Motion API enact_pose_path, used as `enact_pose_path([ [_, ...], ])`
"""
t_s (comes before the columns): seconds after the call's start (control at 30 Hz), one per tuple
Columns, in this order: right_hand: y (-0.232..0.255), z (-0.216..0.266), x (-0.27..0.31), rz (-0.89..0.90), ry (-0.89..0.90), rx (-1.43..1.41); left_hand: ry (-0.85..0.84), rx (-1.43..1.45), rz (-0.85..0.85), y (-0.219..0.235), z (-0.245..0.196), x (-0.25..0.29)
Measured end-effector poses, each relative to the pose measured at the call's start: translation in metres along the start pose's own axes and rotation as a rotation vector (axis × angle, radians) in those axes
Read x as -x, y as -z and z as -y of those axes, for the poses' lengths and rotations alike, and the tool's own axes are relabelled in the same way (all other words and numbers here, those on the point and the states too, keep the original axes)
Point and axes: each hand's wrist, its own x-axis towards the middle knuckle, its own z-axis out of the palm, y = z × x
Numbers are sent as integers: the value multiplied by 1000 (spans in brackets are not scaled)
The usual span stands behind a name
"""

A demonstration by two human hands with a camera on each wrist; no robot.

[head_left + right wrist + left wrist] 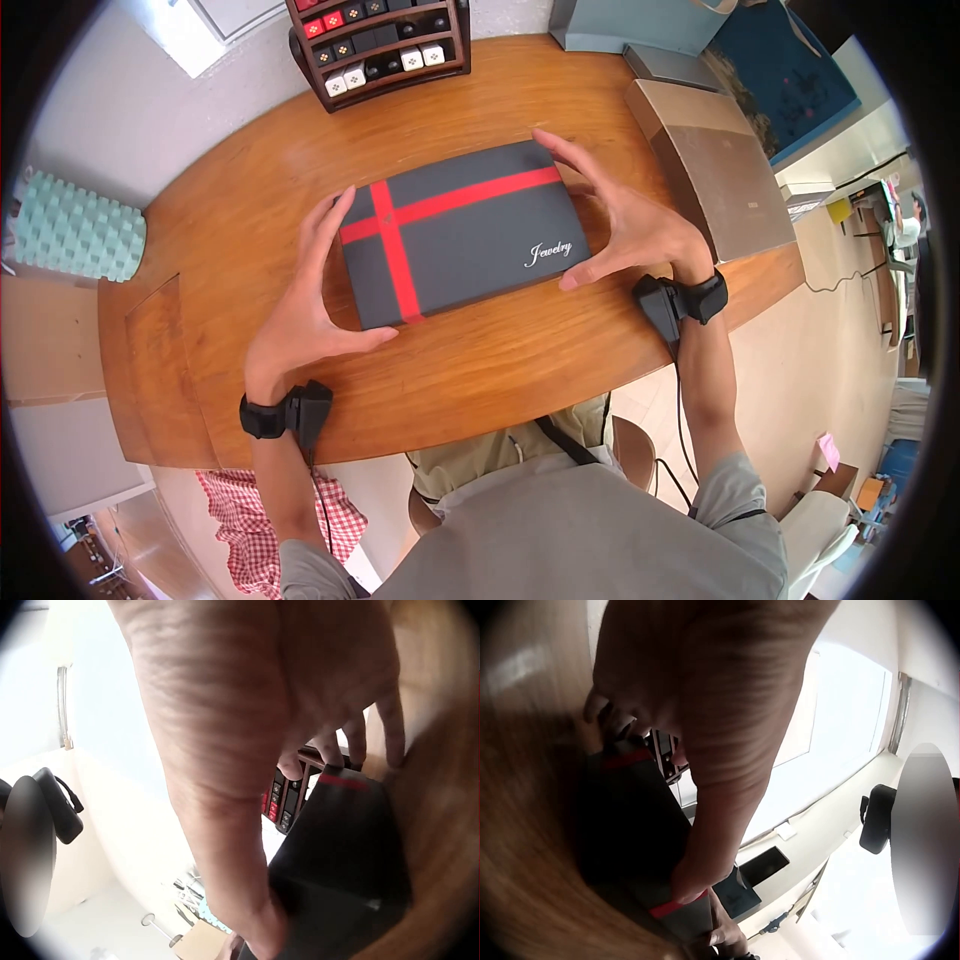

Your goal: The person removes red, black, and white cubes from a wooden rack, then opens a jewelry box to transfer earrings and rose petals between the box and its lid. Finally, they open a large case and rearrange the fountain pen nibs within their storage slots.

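A flat dark grey gift box (480, 240) with crossed red bands and the white word "Jewelry" is over the middle of the wooden table. My left hand (300, 315) grips its left end, thumb at the near corner and fingers at the far one. At the opposite end, my right hand (640, 222) holds it the same way. The left wrist view shows the left thumb lying along the edge of the dark box (634, 817). In the right wrist view, the fingertips reach the far edge of the box (341, 840).
A wooden rack (385, 95) with small red, black and white boxes stands at the back. Along the right side lie a brown cardboard box (720, 190) and a dark blue bag (790, 85). A pale green bumpy cylinder (75, 225) is at the left edge.
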Motion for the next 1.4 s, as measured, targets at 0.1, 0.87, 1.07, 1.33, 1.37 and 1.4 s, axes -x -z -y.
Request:
enact_pose_path([
  [0.1,0,0,-1,-22,32,-18,-38,-11,-28,2,1,0],
  [0.87,-5,14,-7,-367,374,149,-38,486,-359,14,-11,0],
  [1.07,-14,21,-4,-481,290,78,-188,632,-411,5,11,2],
  [1.33,-21,18,-10,-406,159,-205,207,434,-636,6,-15,-1],
  [1.37,-22,20,-11,-401,187,-284,208,431,-631,8,-17,4],
  [1.4,-22,19,-10,-404,184,-294,289,408,-721,12,-20,13],
])
